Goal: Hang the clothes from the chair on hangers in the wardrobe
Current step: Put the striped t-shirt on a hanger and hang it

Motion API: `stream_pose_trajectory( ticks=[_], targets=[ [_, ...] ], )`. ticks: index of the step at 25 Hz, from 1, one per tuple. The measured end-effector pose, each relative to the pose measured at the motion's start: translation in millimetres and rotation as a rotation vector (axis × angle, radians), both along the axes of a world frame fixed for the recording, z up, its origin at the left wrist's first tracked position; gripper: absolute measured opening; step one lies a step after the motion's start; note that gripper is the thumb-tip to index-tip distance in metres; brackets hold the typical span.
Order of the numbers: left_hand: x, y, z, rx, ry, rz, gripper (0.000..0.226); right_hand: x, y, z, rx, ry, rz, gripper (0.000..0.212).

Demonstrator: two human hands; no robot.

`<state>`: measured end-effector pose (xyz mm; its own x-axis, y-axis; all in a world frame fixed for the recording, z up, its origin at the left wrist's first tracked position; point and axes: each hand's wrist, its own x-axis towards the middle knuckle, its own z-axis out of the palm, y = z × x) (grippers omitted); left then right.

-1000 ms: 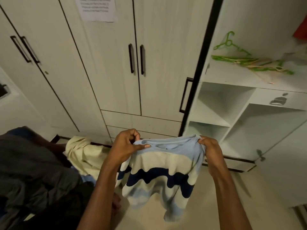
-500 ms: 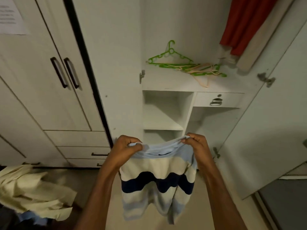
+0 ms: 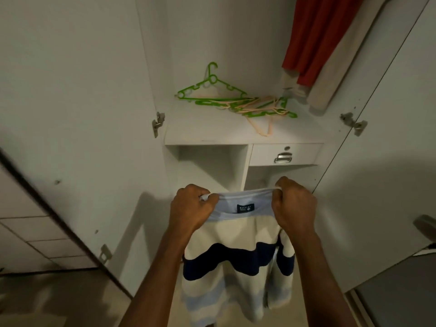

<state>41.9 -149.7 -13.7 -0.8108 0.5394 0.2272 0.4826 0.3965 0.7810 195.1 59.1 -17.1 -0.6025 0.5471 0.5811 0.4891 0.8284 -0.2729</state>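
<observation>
Striped knit sweater (image 3: 236, 256), bands of cream, navy and pale blue, hangs below both hands in front of the open wardrobe (image 3: 236, 43). Left hand (image 3: 192, 210) pinches the collar at its left end, fingers curled over the rim; right hand (image 3: 293, 205) grips the right end the same way. Collar is stretched flat between them, running left to right, dark neck label facing the camera. Body of the garment drops straight down toward the floor, so its long axis is vertical.

Hangers (image 3: 236, 100), a tangled pile of green and peach plastic, lie on the wardrobe shelf (image 3: 200, 131), above and ahead of the hands, well apart from the sweater. One green hanger leans against the back wall with its hook up, at the left of the pile; the rest lie flat, spreading right. Pile's long axis runs left to right, roughly parallel to the held collar.

Judgement: the upright green hanger sits nearer the left hand's side, the bulk of the tangle nearer the right. Either hand must let go of the collar to reach up and forward; the other would then carry the sweater alone.

Red garment (image 3: 316, 36) and a beige one (image 3: 337, 67) already hang at upper right. Small drawer (image 3: 285, 154) sits under the shelf.
</observation>
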Motion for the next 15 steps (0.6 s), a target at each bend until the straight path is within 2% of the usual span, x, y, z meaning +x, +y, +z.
stream_pose_trajectory(
  ticks=[1,3,6,11,15],
  targets=[
    [-14,16,3,0.044,-0.050,-0.009,0.036,-8,16,3,0.037,-0.041,-0.008,0.007],
    [-47,51,9,0.137,-0.178,0.013,0.032,-24,50,6,0.051,-0.097,0.010,0.017],
    [-85,95,20,0.101,-0.116,-0.015,0.029,-54,97,8,0.104,-0.108,0.019,0.024],
    [-145,154,32,0.150,-0.080,-0.165,0.031,-113,158,20,-0.211,0.079,0.116,0.023],
    [-177,188,39,0.138,-0.021,-0.173,0.034,-157,197,24,-0.391,0.153,0.269,0.025]
  ],
)
